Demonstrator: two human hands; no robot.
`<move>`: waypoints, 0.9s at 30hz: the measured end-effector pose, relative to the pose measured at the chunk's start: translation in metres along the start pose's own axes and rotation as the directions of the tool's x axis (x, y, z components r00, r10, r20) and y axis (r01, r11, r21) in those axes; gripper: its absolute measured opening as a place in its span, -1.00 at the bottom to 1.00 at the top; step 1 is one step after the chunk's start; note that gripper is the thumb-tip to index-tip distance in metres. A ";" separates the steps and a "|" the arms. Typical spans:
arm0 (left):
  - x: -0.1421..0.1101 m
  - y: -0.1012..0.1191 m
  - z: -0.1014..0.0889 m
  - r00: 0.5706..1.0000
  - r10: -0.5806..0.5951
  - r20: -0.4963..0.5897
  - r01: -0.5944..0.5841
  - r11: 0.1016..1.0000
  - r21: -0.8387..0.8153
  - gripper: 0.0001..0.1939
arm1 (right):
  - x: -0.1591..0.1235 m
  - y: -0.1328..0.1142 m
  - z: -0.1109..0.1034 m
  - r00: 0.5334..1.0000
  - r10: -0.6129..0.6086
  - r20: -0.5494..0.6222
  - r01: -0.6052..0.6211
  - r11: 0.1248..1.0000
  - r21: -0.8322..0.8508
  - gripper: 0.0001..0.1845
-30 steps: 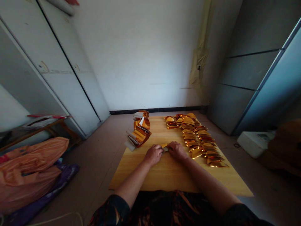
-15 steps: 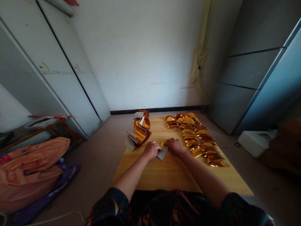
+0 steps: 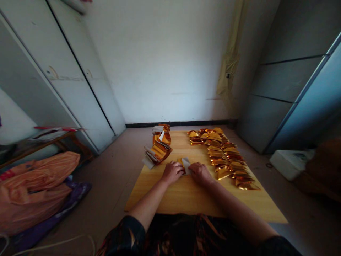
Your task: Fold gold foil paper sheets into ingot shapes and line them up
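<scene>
Between my two hands, a small sheet of gold foil paper (image 3: 185, 163) with a grey back lies partly folded on the wooden table. My left hand (image 3: 172, 172) grips its left side with curled fingers. On its right edge, my right hand (image 3: 199, 172) presses with fingers bent together, holding the paper too. The fingertips of both hands hide part of the sheet. Ahead of my left hand sits a curved stack of gold and grey paper sheets (image 3: 160, 151). Several folded gold paper pieces (image 3: 222, 153) are spread in overlapping rows to the right of my right hand.
The wooden table (image 3: 194, 199) stands near a white wall. On the floor at left lie an orange plastic bag (image 3: 39, 192) and a purple one. A white box (image 3: 287, 163) stands on the floor at right. Tall cabinets (image 3: 74, 78) flank both sides.
The foil paper was folded narrow between my hands, then its grey side opened out towards me; now it shows farther forward, gold on the left and grey on the right. My hands stay close to it.
</scene>
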State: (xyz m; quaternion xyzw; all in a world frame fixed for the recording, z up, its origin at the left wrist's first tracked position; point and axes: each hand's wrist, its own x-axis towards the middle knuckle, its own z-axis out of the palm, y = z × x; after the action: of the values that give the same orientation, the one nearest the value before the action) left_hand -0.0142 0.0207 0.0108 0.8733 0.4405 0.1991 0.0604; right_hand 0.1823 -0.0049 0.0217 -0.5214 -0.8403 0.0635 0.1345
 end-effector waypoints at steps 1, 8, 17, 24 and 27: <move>0.000 0.001 0.000 1.000 -0.008 -0.003 0.008 1.000 0.010 -0.82 | -0.002 -0.002 -0.002 1.000 -0.016 0.005 0.016 1.000 -0.005 -0.71; -0.002 -0.004 -0.002 0.998 0.031 0.058 -0.035 0.998 0.054 -0.70 | -0.003 -0.001 -0.008 1.000 -0.013 0.006 0.013 0.999 -0.046 -0.70; 0.004 -0.006 0.003 0.993 0.114 0.020 -0.114 0.994 0.002 -0.77 | 0.004 0.009 -0.008 1.000 0.015 0.011 -0.015 0.999 -0.038 -0.69; 0.007 -0.004 0.009 0.994 0.097 -0.051 -0.098 0.995 -0.023 -0.81 | -0.002 0.003 -0.004 0.998 -0.044 -0.054 0.045 0.999 0.027 -0.75; 0.009 -0.004 0.009 0.994 0.091 -0.054 -0.091 0.996 0.007 -0.80 | -0.002 -0.006 -0.003 0.999 -0.010 -0.037 0.009 1.000 -0.026 -0.79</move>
State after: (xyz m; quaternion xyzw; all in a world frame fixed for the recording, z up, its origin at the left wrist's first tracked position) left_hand -0.0088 0.0304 0.0038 0.8869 0.4021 0.2243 0.0375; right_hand 0.1789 -0.0091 0.0261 -0.5201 -0.8409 0.0422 0.1435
